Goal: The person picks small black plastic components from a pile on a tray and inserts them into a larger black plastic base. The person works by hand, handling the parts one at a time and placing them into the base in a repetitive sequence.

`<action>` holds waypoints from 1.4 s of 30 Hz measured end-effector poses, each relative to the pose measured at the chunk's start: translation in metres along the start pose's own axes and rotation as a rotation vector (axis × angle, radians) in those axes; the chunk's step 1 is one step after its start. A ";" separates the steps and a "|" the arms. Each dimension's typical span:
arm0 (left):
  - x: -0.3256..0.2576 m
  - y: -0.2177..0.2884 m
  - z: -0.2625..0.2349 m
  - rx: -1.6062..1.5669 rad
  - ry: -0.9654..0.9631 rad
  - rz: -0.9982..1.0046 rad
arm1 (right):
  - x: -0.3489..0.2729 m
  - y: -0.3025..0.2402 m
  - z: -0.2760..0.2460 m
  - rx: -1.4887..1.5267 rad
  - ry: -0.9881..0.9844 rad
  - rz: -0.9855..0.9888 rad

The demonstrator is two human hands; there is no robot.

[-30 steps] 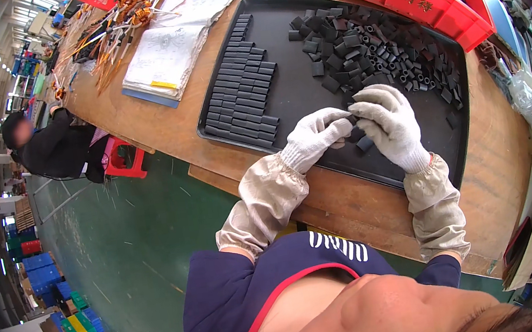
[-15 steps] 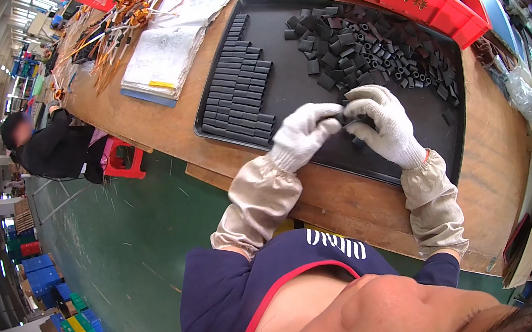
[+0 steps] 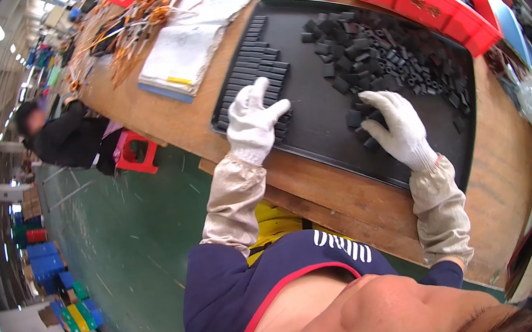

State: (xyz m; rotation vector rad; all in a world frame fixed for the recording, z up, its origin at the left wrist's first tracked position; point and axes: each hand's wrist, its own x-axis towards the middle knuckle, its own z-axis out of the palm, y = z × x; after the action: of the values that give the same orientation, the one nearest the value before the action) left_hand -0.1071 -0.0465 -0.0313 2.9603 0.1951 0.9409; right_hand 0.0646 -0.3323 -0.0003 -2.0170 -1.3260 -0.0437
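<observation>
A black tray lies on the wooden bench in front of me. My left hand, in a white knit glove, rests over the near end of neat rows of short black tubes along the tray's left side. Its thumb and fingers are apart, and I see nothing held between them. My right hand, gloved alike, is at the near edge of a loose heap of black tube pieces. Thumb and fingers curve apart around a few pieces there. Its palm is hidden.
A red bin of black parts stands behind the tray. To the left are papers on a blue clipboard and orange-and-white wire bundles. Clear plastic bags hang at the right. Another person sits beside a red stool.
My hands, which were together over the tray's near middle, have separated. The left has moved left onto the rows; the right has shifted slightly right and down, its fingers spread wider.
</observation>
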 end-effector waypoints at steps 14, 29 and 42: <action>-0.006 -0.260 0.053 0.016 -0.104 -0.483 | 0.007 -0.009 0.002 0.019 -0.008 -0.054; 0.030 -0.211 0.050 -0.102 -0.295 -0.619 | 0.004 -0.009 0.000 -0.015 -0.006 -0.015; 0.009 -0.231 0.061 -0.440 -0.075 -0.745 | 0.006 -0.008 -0.001 -0.024 -0.028 -0.011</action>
State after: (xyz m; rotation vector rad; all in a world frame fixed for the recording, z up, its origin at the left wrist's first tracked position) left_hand -0.0907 0.1845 -0.0913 2.2208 0.8778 0.6486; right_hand 0.0609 -0.3259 0.0070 -2.0378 -1.3595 -0.0370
